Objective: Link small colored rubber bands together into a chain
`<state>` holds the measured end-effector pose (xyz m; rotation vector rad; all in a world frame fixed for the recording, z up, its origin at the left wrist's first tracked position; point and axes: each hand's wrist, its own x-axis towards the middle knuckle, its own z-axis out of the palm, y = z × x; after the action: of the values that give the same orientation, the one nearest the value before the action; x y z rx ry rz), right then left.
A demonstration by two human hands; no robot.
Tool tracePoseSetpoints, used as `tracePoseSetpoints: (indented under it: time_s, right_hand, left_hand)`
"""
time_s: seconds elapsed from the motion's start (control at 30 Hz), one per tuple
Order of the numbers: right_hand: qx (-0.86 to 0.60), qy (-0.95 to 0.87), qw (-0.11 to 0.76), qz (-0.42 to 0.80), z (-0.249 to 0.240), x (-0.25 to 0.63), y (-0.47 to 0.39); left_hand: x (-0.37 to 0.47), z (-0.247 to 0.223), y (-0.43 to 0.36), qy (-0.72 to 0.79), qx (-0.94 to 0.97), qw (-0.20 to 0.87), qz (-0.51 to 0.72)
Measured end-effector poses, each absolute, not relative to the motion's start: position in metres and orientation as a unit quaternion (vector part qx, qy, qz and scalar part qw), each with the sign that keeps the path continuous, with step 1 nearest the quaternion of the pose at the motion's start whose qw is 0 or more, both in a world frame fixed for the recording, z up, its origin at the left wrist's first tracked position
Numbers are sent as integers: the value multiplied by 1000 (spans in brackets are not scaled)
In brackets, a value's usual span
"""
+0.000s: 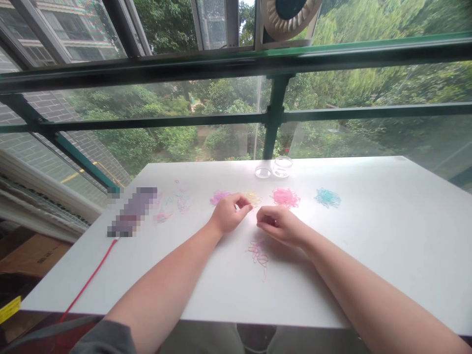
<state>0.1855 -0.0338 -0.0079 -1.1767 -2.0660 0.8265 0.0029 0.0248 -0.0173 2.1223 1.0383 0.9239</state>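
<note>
My left hand [230, 212] hovers at the near side of the yellow pile [251, 198], thumb and fingers curled toward each other; anything between the tips is too small to make out. Close on its right, my right hand [278, 223] is closed, and what it may hold is hidden. Small loops lie in piles: purple [220, 197] beyond my left hand, pink [285, 197] beyond my right hand, teal [328, 197] farther right. A mixed pinkish pile [258, 254] lies on the near side, below my hands.
On the white table [387, 246], a clear round container [282, 167] and a clear lid [263, 172] stand at the back. Scattered loops [182, 202] and a blurred-out dark object [133, 211] with a red cable [90, 280] lie left. Green window rails run behind.
</note>
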Motion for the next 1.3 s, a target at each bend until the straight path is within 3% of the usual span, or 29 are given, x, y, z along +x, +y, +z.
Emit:
tracePoseSetpoints:
  time_s: [0.2, 0.53, 0.83, 1.17, 1.3]
  right_hand:
    - [-474, -763, 349, 267, -10, 189, -30]
    - [-466, -770, 311, 304, -4, 192, -33]
    - [-504, -747, 352, 254, -8, 193, -29]
    - [-563, -692, 419, 172, -13, 205, -16]
    - [-556, -701, 405, 187, -13, 202, -19]
  left_hand:
    - [2, -15, 23, 347, 818, 335, 314]
    - [1, -19, 31, 456, 752, 272, 390]
    - [1, -16, 20, 310, 834, 329, 315]
    - [2, -9, 16, 271, 851, 352, 282]
    - [3, -11, 16, 290, 845, 336, 296]
